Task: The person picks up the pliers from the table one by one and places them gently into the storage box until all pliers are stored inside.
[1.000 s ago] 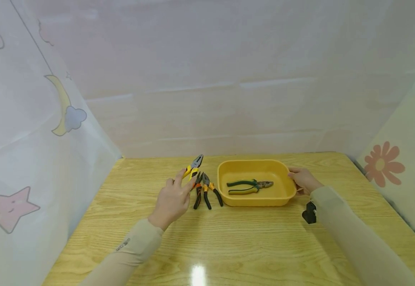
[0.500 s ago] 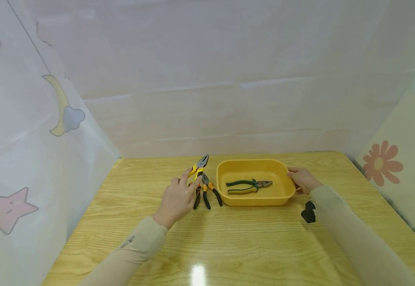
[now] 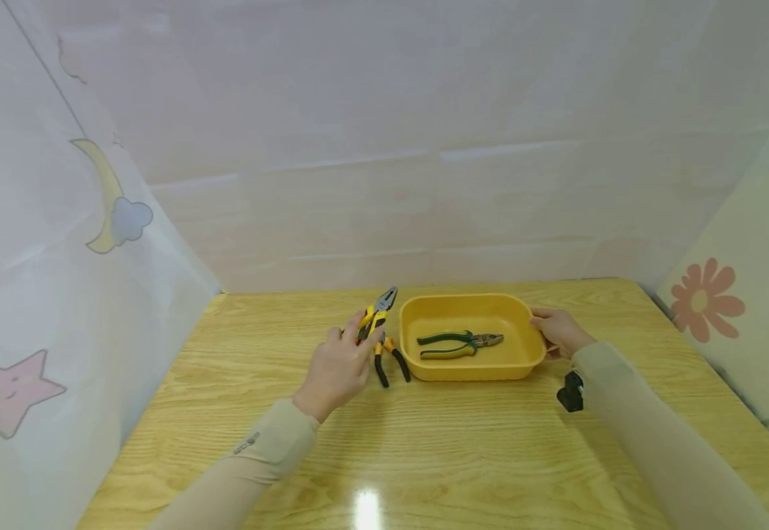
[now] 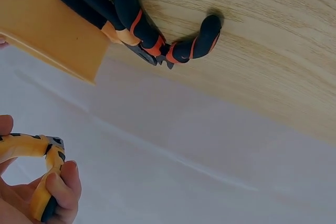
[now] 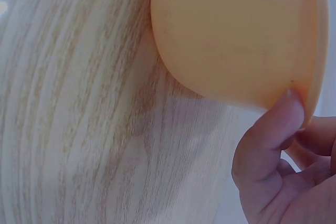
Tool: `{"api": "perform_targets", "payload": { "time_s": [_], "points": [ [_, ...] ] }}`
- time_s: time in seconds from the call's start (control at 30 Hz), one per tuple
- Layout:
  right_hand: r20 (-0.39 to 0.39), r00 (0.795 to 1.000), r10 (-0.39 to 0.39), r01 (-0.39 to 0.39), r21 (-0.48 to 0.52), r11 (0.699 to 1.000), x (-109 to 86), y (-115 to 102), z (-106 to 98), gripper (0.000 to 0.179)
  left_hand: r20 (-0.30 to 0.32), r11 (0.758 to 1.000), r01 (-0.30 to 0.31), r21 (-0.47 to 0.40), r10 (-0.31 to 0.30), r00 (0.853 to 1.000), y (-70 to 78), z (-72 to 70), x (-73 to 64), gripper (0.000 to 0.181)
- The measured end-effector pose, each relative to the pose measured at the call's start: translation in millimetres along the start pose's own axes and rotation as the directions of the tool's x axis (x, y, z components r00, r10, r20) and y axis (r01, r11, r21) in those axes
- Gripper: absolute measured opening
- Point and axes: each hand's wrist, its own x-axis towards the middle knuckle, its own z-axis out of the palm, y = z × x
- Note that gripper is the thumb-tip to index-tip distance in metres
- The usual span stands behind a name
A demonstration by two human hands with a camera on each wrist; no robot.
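Note:
My left hand (image 3: 338, 368) grips yellow-and-black pliers (image 3: 386, 299) by the handles, head pointing up and away. In the left wrist view, fingers and thumb curl round the spread yellow handles (image 4: 26, 145), raised above the table. Below the hand lie pliers with red-and-black handles (image 4: 147, 30) and pliers with orange-and-black handles (image 3: 394, 361), close to the tray's left end. My right hand (image 3: 561, 331) pinches the right end rim of a yellow plastic tray (image 3: 466, 374), its thumb (image 5: 273, 124) on the outer wall. Inside the tray lie green-and-yellow pliers (image 3: 463, 343).
The tray and tools are on a wooden table (image 3: 424, 456), near its back edge. A pale sheet (image 3: 371, 169) hangs behind it, with printed sheets at both sides. A small black object (image 3: 570, 392) is at the right sleeve's cuff.
My left hand has moved right with the yellow-and-black pliers, toward the tray, now covering the red-and-black pliers in the head view. The right hand keeps its hold on the tray rim.

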Motion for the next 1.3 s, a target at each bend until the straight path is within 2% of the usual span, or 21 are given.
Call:
{"api": "perform_targets", "payload": {
  "time_s": [0.23,0.4,0.6,0.7,0.97,1.3],
  "points": [
    [-0.003,1.000,0.005,-0.005,0.002,1.000,-0.9,-1,1,0.052,-0.002,0.999,-0.017,-0.044,0.017,1.000,4.6,6.2,3.5,0.039],
    [0.002,1.000,0.013,-0.013,-0.005,1.000,-1.0,-1,0,0.052,-0.005,0.999,-0.040,-0.036,0.040,0.999,7.2,8.4,6.8,0.040],
    [0.003,1.000,0.016,-0.016,0.000,1.000,-1.2,-2,0,0.052,0.067,0.998,-0.035,-0.054,0.039,0.997,9.1,10.3,9.4,0.041],
    [0.003,1.000,0.016,-0.016,-0.001,1.000,-1.8,-2,0,0.052,0.083,0.997,-0.045,-0.059,0.050,0.995,9.6,11.3,10.0,0.041],
    [-0.003,1.000,0.022,-0.022,0.000,1.000,0.1,0,1,0.051,0.064,0.995,-0.091,-0.045,0.094,0.994,10.5,12.1,12.5,0.043],
    [0.000,1.000,0.022,-0.022,0.005,1.000,0.2,0,2,0.052,0.073,0.989,-0.145,-0.023,0.146,0.987,14.0,13.1,18.1,0.045]
  ]
}}
